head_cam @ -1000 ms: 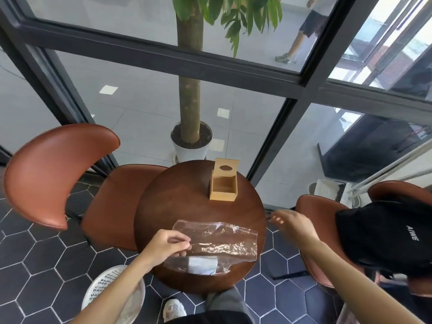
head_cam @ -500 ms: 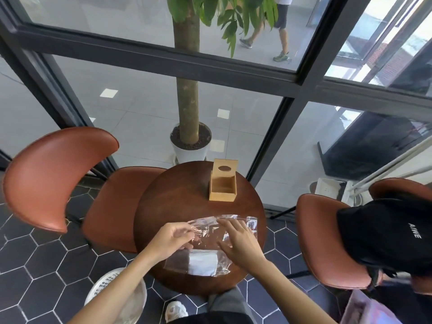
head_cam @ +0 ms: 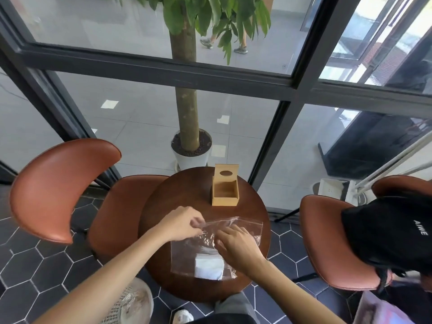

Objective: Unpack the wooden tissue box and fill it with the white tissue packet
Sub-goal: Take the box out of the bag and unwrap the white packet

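Observation:
A small wooden tissue box [head_cam: 225, 192] stands at the far side of the round dark table [head_cam: 168, 206], its lid with an oval hole raised upright. Nearer me lies a clear plastic bag [head_cam: 187, 251] holding the white tissue packet [head_cam: 208, 267] at its near end. My left hand [head_cam: 181, 224] pinches the bag's far left edge. My right hand [head_cam: 238, 245] rests on top of the bag, fingers at its mouth; whether they grip the film is unclear.
Two brown leather chairs flank the table, the left chair [head_cam: 58, 183] empty, the right chair [head_cam: 332, 239] carrying a black bag [head_cam: 392, 230]. A white mesh bin [head_cam: 131, 302] stands on the floor at my left. A potted tree [head_cam: 187, 141] and glass wall are behind the table.
My right hand came in from the right chair's side onto the bag. The left hand stayed pinching the bag's edge, which is now lifted and crumpled.

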